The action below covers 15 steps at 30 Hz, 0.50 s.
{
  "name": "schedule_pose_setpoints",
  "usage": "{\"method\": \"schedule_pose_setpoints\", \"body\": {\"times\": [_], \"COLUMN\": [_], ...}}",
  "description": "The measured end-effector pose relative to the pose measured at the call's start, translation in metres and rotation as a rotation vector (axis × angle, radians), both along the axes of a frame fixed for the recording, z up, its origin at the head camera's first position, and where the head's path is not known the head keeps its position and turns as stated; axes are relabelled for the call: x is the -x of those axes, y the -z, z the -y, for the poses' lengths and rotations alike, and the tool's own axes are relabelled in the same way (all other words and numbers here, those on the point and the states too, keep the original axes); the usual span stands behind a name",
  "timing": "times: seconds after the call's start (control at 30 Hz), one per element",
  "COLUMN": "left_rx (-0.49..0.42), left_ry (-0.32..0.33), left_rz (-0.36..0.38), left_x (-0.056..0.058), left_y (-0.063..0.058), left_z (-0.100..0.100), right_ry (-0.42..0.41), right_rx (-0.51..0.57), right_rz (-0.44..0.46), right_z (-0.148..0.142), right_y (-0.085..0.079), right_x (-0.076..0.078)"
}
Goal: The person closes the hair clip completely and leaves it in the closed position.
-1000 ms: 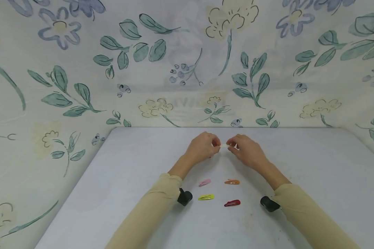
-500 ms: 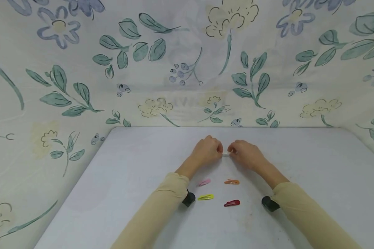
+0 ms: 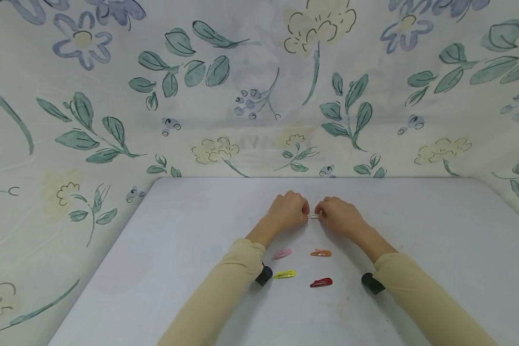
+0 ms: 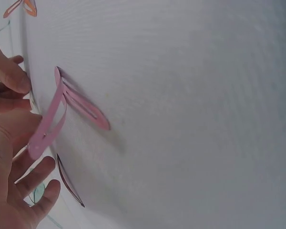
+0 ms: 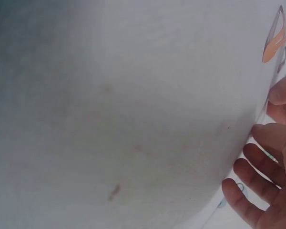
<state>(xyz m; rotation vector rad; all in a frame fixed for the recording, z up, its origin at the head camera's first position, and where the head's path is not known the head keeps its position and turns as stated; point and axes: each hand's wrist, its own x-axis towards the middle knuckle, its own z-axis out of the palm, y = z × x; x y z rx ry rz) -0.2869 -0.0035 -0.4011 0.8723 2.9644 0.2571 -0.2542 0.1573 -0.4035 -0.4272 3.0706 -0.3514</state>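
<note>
One slim, whitish hair clip (image 3: 313, 216), pinched endwise between left hand (image 3: 288, 211) and right hand (image 3: 339, 217), could skew if one lets go first.

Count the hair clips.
6: pink clip, orange clip, yellow clip, red clip on table; white clip between left hand and right hand; dark clip near left hand, left wrist view. Others may hide.

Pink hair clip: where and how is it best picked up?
Probably by the rounded free end of the raised arm of the pink hair clip, coming from above and your left. The left wrist view shows it open in a V, hinge rightward, with that arm apparently standing clear of the table.
</note>
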Motion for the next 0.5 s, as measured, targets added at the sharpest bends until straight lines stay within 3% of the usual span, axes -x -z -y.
{"method": "schedule_pose_setpoints", "body": {"times": [0.5], "left_rx": [-0.009], "left_ry": [0.011], "left_rz": [0.000], "left_x": [-0.0029], "left_y": [-0.0017], "left_z": [0.0023], "right_ry": [-0.004], "right_rx": [0.032], "right_rz": [-0.004], "right_z": [-0.0021], "right_y": [0.0007], "right_x": [-0.0001]}}
